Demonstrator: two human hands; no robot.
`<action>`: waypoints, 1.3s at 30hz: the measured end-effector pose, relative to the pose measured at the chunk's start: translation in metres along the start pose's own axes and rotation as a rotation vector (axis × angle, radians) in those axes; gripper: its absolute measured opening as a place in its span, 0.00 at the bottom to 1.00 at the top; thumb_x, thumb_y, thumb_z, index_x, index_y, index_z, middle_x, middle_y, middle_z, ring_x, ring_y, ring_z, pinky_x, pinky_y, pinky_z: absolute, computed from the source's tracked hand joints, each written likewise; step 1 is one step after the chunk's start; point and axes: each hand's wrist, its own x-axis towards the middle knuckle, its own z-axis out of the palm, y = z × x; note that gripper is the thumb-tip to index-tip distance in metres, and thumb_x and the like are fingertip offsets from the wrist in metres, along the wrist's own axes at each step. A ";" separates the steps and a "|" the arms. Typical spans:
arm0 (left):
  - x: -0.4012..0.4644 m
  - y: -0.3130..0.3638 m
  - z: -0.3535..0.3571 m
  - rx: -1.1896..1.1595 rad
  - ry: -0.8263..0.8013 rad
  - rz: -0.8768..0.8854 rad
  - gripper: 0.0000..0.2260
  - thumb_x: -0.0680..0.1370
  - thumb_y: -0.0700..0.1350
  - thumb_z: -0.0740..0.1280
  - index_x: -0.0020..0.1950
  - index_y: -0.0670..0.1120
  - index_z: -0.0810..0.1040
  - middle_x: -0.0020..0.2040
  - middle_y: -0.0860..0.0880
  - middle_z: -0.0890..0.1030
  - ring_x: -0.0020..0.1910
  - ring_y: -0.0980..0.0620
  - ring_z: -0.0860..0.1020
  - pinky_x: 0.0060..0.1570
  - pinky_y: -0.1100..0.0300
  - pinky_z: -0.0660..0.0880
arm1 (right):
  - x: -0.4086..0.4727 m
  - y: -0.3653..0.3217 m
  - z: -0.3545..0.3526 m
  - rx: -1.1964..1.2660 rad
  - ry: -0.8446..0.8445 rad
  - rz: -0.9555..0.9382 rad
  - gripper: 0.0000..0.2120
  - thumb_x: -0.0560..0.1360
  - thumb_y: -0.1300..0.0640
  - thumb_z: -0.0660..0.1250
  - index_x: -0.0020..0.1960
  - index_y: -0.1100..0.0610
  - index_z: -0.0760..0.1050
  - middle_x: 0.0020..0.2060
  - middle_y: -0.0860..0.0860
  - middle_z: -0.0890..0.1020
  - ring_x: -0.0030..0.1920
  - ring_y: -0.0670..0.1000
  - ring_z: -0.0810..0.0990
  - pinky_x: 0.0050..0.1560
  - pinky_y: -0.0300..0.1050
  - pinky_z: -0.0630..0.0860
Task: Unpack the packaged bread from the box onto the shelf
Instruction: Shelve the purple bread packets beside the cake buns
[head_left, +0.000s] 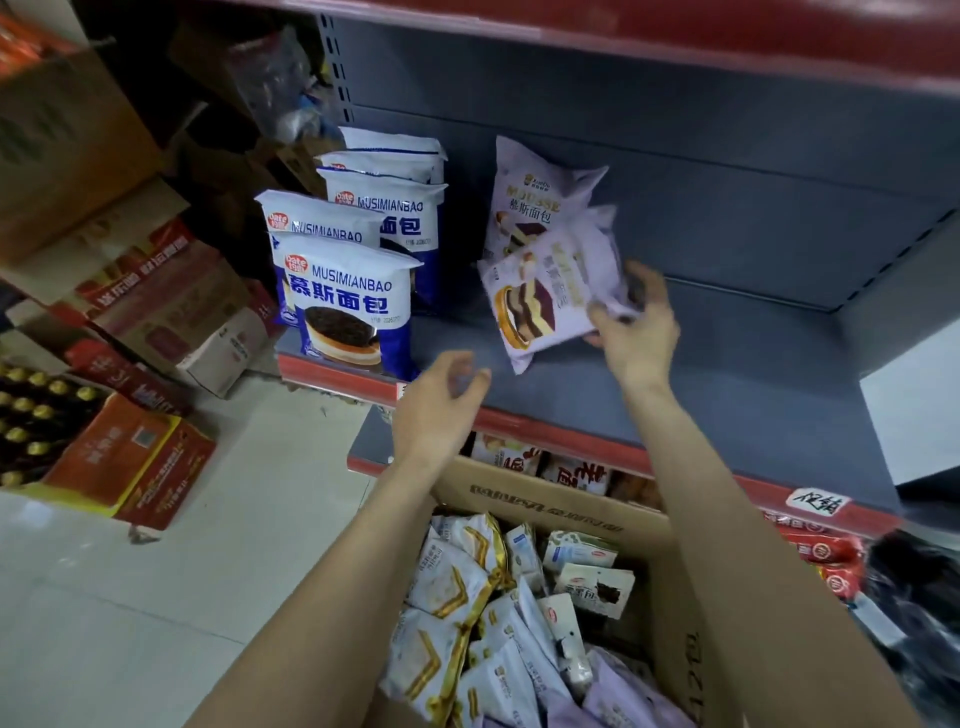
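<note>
A tilted lilac mousse bread packet (540, 301) hangs just above the grey shelf (727, 374); my right hand (636, 322) grips its right edge. Behind it a second lilac packet (535, 200) leans upright against the shelf's back wall. My left hand (439, 402) hovers at the shelf's red front edge, fingers spread, holding nothing. Several blue-and-white bread packets (348, 306) stand in rows at the shelf's left end. Below my arms an open cardboard box (561, 501) holds several packets in white, gold and lilac wrappers (457, 597).
The lower shelf (587, 475) carries more packaged goods behind the box. Stacked cartons (156, 296) and a crate of gold-capped bottles (31, 410) crowd the floor at left. A red shelf edge (675, 36) overhangs above. Bare shelf surface lies right of my right hand.
</note>
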 end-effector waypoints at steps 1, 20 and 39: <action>0.000 -0.009 -0.003 0.110 0.035 0.062 0.15 0.78 0.52 0.64 0.63 0.51 0.75 0.59 0.52 0.78 0.55 0.51 0.77 0.53 0.54 0.75 | 0.013 -0.008 0.008 -0.096 -0.030 -0.074 0.22 0.68 0.61 0.69 0.61 0.48 0.73 0.48 0.46 0.80 0.48 0.51 0.81 0.48 0.47 0.79; -0.025 -0.048 -0.004 0.402 0.127 0.501 0.18 0.74 0.48 0.61 0.62 0.45 0.77 0.59 0.46 0.79 0.58 0.43 0.76 0.58 0.50 0.71 | -0.063 0.034 0.008 -0.321 -0.278 -0.555 0.15 0.78 0.63 0.61 0.64 0.59 0.74 0.64 0.55 0.73 0.65 0.50 0.69 0.66 0.25 0.54; -0.167 -0.235 0.138 0.698 -1.051 0.215 0.25 0.77 0.52 0.66 0.72 0.52 0.63 0.69 0.48 0.68 0.67 0.47 0.67 0.56 0.56 0.69 | -0.276 0.288 -0.095 -1.161 -0.931 0.288 0.25 0.74 0.49 0.68 0.66 0.57 0.65 0.60 0.57 0.73 0.58 0.59 0.75 0.51 0.50 0.74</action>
